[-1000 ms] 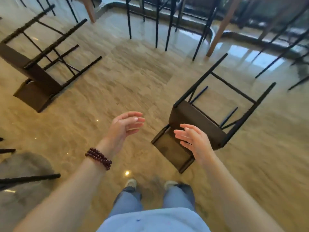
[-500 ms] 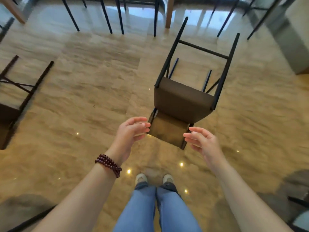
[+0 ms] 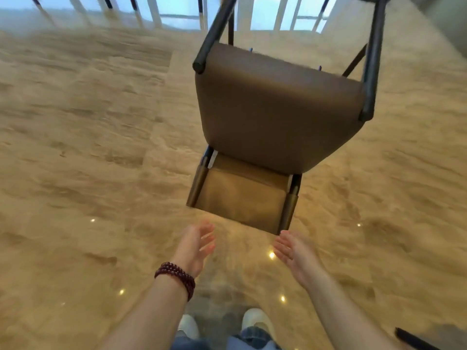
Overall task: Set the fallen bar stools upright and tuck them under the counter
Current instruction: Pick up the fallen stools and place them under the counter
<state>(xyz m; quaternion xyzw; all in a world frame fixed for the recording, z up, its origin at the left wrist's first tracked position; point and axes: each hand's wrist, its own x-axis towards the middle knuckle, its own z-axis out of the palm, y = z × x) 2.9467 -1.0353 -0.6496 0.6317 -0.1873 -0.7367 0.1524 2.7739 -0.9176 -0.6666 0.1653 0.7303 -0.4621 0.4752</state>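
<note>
A brown bar stool (image 3: 273,117) lies fallen on its back on the glossy beige floor, right in front of me. Its padded seat faces me, its low backrest (image 3: 240,198) rests on the floor nearest my hands, and its black legs (image 3: 374,46) point away toward the top. My left hand (image 3: 195,245), with a dark red bead bracelet on the wrist, reaches out with its fingers apart, just short of the backrest's near left corner. Fingers spread, my right hand (image 3: 294,251) has its fingertips almost at the backrest's near right corner. Neither hand holds anything.
Thin black legs of other furniture (image 3: 202,11) stand along the far edge, in front of bright windows. A dark bar (image 3: 414,339) pokes in at the bottom right corner. My white shoes (image 3: 255,319) are just below my hands. The frame is blurred by motion.
I have come closer to the stool, which now fills the upper middle. Both hands have stretched forward and down toward its backrest. The fallen stool at the left has left the frame.
</note>
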